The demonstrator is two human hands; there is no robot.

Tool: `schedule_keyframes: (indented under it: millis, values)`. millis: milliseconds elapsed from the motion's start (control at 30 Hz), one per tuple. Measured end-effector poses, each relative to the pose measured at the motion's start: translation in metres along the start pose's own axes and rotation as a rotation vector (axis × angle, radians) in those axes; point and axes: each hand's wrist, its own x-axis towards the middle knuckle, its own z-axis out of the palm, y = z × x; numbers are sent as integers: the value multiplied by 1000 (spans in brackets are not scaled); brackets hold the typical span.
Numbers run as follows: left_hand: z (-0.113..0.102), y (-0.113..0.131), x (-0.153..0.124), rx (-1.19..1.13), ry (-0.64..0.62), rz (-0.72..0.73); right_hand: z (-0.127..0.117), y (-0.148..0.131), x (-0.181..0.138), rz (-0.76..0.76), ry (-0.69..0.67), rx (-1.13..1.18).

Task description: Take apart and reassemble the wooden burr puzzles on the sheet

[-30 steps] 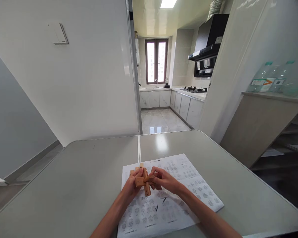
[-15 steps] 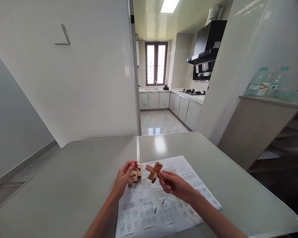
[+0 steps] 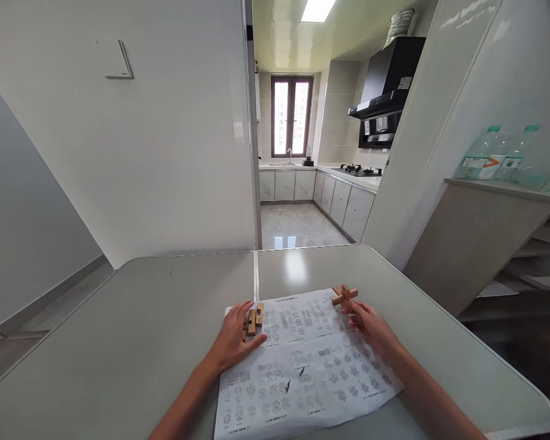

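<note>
My right hand (image 3: 366,324) is at the upper right of the printed sheet (image 3: 302,391). Its fingertips pinch a partly assembled wooden burr puzzle (image 3: 344,294), whose notched sticks cross one another. At the sheet's upper left, my left hand (image 3: 233,339) rests with thumb and fingers apart. It lies beside several loose notched wooden puzzle pieces (image 3: 252,322), which stand in a row between its thumb and fingers. The hand partly hides the nearest of these pieces. Small line drawings cover the sheet.
The sheet lies on a pale table (image 3: 156,342) with a seam down its middle. Plastic bottles (image 3: 481,156) stand on a cabinet (image 3: 476,226) to the right. Beyond the table's far edge, a doorway leads into a kitchen with a gas stove (image 3: 357,170).
My right hand has carried the burr puzzle from the middle to the upper right of the sheet. The left hand has lowered and spread beside the loose pieces.
</note>
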Motion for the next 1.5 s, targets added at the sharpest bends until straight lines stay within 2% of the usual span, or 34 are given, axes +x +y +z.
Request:
schedule_keyframes:
  millis: [233,567,900,1067,1167,1300,1333,1500]
  values:
    - [-2,4,-1,-63,-6,-11,3,1,3,23,2,2]
    - [0,2,-2,-76,-15,-32,16,10,7,-69,2,-182]
    - [1,-2,0,-7,-5,-29,12,19,20,-121,50,-322]
    - [4,0,2,27,-14,-33,8,18,2,-134,78,-514]
    - [7,1,6,66,-17,-21,9,16,-18,-199,136,-655]
    - [8,2,13,98,-46,-9,20,13,-50,-247,224,-716]
    - [8,2,15,103,-56,-14,25,11,-56,-264,205,-708]
    - [12,5,22,125,-74,32,66,0,-69,-372,-160,-634]
